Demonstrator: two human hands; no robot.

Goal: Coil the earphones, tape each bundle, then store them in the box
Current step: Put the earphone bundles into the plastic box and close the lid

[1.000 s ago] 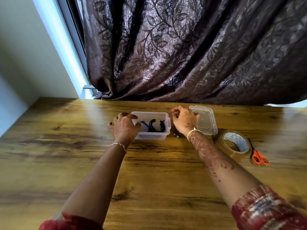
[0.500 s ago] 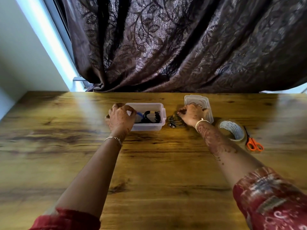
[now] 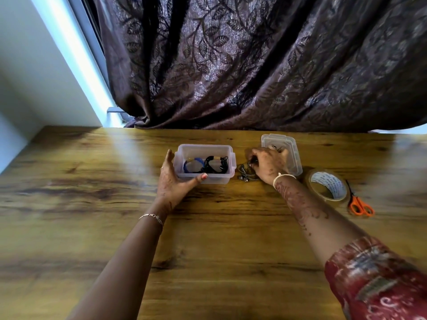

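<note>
Grip of the left hand (image 3: 175, 181) is spread near the middle of the table's (image 3: 208, 239) far edge, fingers straight beside the left wall of the clear box (image 3: 203, 146) and thumb tip touching its near wall. Inside the box a blue coiled bundle (image 3: 193, 166) and a black coiled bundle (image 3: 216, 163) lie side by side. Just right of the box the loose earphones (image 3: 245, 173) lie on the table, pinched in the curled grip of the right hand (image 3: 269, 163); the box lid (image 3: 294, 162) is partly hidden behind that hand, with the tape roll (image 3: 327, 184) and orange scissors (image 3: 360, 205) toward the right edge.
</note>
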